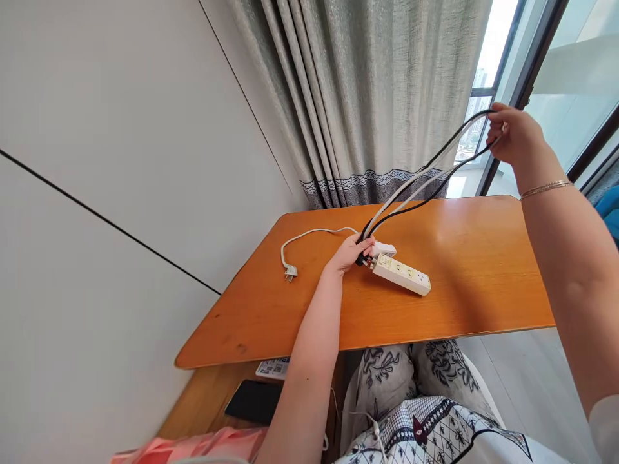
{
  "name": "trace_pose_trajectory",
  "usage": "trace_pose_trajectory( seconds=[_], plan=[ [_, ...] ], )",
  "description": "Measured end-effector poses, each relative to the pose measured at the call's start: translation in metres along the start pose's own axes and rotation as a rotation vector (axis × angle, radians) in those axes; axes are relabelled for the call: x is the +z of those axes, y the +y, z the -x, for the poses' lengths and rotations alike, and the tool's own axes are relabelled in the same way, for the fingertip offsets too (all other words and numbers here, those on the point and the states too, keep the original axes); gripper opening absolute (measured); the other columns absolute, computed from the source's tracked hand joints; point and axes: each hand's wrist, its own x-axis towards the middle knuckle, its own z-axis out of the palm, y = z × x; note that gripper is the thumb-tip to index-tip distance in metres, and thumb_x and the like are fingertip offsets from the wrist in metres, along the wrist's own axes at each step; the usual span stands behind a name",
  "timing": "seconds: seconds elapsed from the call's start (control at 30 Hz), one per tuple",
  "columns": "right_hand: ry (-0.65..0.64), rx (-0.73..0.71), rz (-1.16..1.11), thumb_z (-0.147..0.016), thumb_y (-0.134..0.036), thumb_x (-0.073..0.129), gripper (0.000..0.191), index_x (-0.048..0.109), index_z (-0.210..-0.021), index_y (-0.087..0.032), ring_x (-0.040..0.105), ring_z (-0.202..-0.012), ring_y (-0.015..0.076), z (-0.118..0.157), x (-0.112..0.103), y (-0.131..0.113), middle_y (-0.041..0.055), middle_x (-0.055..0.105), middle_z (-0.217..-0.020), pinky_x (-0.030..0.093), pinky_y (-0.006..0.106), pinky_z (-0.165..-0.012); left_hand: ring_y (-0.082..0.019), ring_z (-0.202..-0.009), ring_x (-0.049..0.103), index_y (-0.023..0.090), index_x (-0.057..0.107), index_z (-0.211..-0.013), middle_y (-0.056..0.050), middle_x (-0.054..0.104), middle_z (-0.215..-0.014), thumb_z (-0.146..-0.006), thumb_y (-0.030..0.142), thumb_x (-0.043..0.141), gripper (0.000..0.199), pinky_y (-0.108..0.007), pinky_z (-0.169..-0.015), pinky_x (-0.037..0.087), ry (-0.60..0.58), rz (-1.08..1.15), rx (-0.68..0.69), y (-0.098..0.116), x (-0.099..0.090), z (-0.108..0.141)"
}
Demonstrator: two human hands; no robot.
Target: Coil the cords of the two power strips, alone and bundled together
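Black and white cables (420,177) stretch in long loops between my two hands. My left hand (352,252) is closed round their lower ends, low over the middle of the orange-brown table, beside a white power strip (402,275). Raised high at the right, my right hand (510,132) is closed on the far bend of the loops. Behind the power strip sits another white piece (384,249), partly hidden. A white cord (309,232) curves left across the table to a plug (290,272).
The wooden table (261,316) spans the view, against a pale wall at the left. Grey curtains (377,96) hang behind it, with a window at the right. On a lower surface lie a dark phone-like object (254,401) and a printed card (272,368).
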Motion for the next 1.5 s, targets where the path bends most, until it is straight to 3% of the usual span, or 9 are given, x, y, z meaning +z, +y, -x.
trace_pose_trajectory(
  seconds=[0.13,0.37,0.53,0.63,0.8,1.0,1.13,1.27,1.5],
  plan=[
    [0.117,0.483,-0.196,-0.091,0.002,0.038,0.032,0.043,-0.074,-0.024,0.043,-0.044,-0.0002,0.030,-0.018,0.050,-0.0109,0.040,-0.051,0.038,0.019,-0.055,-0.009,-0.048,0.043,0.020,0.055,-0.063,0.010,0.032,-0.044,-0.060,0.072,0.085,0.060,-0.029,-0.069,0.054,-0.043,0.204,0.042,0.003,-0.003,0.002],
    [-0.052,0.533,0.010,-0.073,-0.019,0.070,0.014,0.064,-0.085,-0.020,0.065,-0.069,0.0142,0.120,-0.022,0.136,0.0002,0.064,-0.069,0.055,0.030,-0.070,-0.008,-0.044,0.036,0.021,0.048,-0.063,0.010,0.023,-0.044,-0.089,0.066,0.063,0.054,-0.027,-0.074,0.057,0.186,0.612,0.016,0.021,-0.006,0.005],
    [-0.550,0.278,0.823,-0.089,-0.035,0.049,0.035,0.075,-0.102,-0.015,0.066,-0.079,0.0201,0.170,-0.020,0.166,0.0094,0.072,-0.082,0.053,0.036,-0.083,-0.008,-0.042,0.036,0.021,0.045,-0.064,0.010,0.024,-0.044,-0.096,0.058,0.056,0.050,-0.025,-0.070,0.056,0.292,0.718,-0.005,0.030,-0.006,0.006],
    [-0.687,0.239,0.872,-0.087,-0.035,0.051,0.030,0.076,-0.089,-0.018,0.065,-0.083,0.0242,0.190,-0.020,0.162,0.0104,0.073,-0.086,0.050,0.038,-0.086,-0.007,-0.042,0.039,0.020,0.044,-0.065,0.010,0.025,-0.044,-0.100,0.051,0.055,0.048,-0.021,-0.067,0.054,0.362,0.766,-0.017,0.031,-0.007,0.004],
    [-0.911,-0.091,0.990,-0.092,-0.053,0.052,0.044,0.073,-0.109,-0.017,0.062,-0.093,0.0280,0.217,-0.023,0.150,0.0148,0.066,-0.101,0.051,0.040,-0.086,-0.004,-0.041,0.042,0.020,0.043,-0.067,0.011,0.027,-0.043,-0.103,0.045,0.053,0.045,-0.016,-0.065,0.051,0.508,0.843,-0.041,0.031,-0.010,-0.002],
    [-0.657,-0.221,0.924,-0.101,-0.047,0.040,0.045,0.073,-0.089,-0.020,0.059,-0.094,0.0254,0.228,-0.019,0.153,0.0168,0.058,-0.113,0.053,0.043,-0.089,-0.004,-0.043,0.045,0.020,0.047,-0.069,0.011,0.029,-0.046,-0.099,0.044,0.060,0.041,-0.015,-0.062,0.049,0.598,0.721,-0.014,0.025,-0.010,-0.005],
    [-0.741,-0.189,0.711,-0.101,-0.043,0.042,0.035,0.069,-0.098,-0.020,0.063,-0.105,0.0259,0.231,-0.011,0.143,0.0165,0.062,-0.123,0.052,0.045,-0.097,-0.005,-0.045,0.046,0.020,0.049,-0.069,0.010,0.031,-0.046,-0.099,0.045,0.061,0.041,-0.017,-0.070,0.053,0.612,0.686,0.038,0.023,-0.008,-0.005],
    [-0.717,-0.016,0.471,-0.097,-0.048,0.053,0.030,0.066,-0.102,-0.021,0.066,-0.097,0.0250,0.240,-0.003,0.130,0.0113,0.069,-0.103,0.054,0.043,-0.091,-0.005,-0.045,0.045,0.019,0.049,-0.067,0.010,0.032,-0.046,-0.100,0.047,0.059,0.043,-0.018,-0.070,0.052,0.627,0.687,0.047,0.025,-0.005,-0.005],
    [-0.355,0.394,0.093,-0.073,-0.054,0.078,0.037,0.062,-0.090,-0.025,0.064,-0.079,0.0191,0.256,0.006,0.124,0.0019,0.066,-0.081,0.052,0.032,-0.073,-0.005,-0.046,0.046,0.019,0.050,-0.068,0.010,0.032,-0.046,-0.095,0.053,0.063,0.045,-0.016,-0.060,0.048,0.642,0.724,0.063,0.024,-0.001,-0.006]
  ],
)
